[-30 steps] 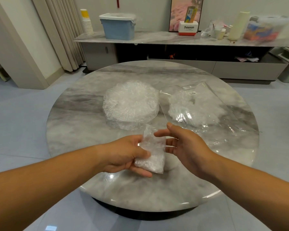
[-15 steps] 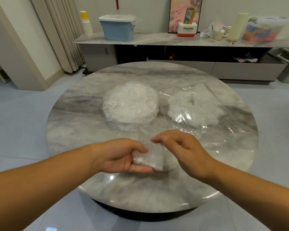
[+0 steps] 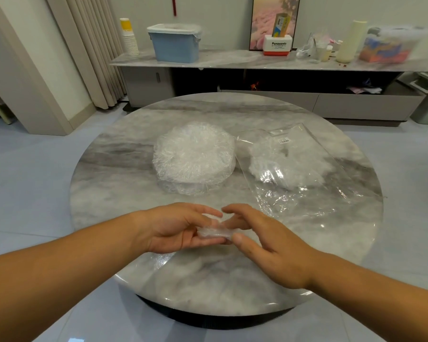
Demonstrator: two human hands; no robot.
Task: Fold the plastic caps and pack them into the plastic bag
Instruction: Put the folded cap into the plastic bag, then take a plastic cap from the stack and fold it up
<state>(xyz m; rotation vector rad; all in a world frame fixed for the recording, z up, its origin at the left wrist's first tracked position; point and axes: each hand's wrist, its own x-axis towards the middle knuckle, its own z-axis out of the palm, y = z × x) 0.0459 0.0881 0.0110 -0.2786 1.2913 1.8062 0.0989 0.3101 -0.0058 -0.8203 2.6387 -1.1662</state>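
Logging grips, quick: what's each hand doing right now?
Left hand: holding the folded plastic cap.
Right hand: pinching the same cap's right end.

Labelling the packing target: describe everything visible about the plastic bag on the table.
The plastic bag is clear, glossy and wrinkled, lying flat on the marble table, close to the right of the stack of caps. A small white barcode label sits near its far end. White folded caps are bunched inside its far half; the near half looks empty.
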